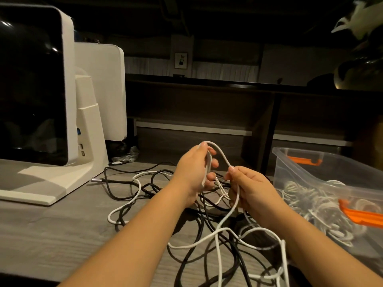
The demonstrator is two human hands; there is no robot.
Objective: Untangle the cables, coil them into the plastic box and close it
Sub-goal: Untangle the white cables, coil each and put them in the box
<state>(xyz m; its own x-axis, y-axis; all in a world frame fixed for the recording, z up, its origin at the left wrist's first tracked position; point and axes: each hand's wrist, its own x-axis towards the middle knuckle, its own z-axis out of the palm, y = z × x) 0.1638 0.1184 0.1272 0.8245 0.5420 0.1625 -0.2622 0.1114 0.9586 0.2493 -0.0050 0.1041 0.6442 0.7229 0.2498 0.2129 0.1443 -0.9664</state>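
A tangle of black and white cables (157, 189) sprawls over the grey wooden table in front of me. My left hand (196, 170) holds loops of a white cable (219, 152) wound around its fingers. That cable arcs over to my right hand (248, 187), which pinches it between thumb and fingers and lets it trail down into the tangle. A clear plastic box (306, 175) with orange latches stands open at the right, with several coiled white cables inside.
A white monitor on a stand (62, 100) occupies the left of the table, with a second white panel behind it. A black cable with a metal plug (96, 179) lies by the stand's foot. A dark counter runs behind the table.
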